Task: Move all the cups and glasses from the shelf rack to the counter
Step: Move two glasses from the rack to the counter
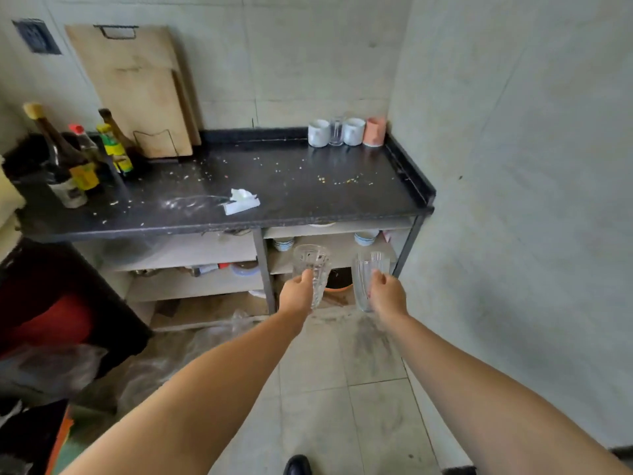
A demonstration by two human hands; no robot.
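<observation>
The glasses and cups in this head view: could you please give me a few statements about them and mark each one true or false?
1. Each hand holds a clear glass: the left hand grips the cut-pattern glass, the right hand the ribbed glass. True.
2. Both held glasses already stand on the counter. False: they are in the air, in front of the shelves below it.
3. A pink cup stands at the counter's back right corner. True.
4. The counter holds no cups yet. False: two white cups, a small glass and the pink cup stand there.
</observation>
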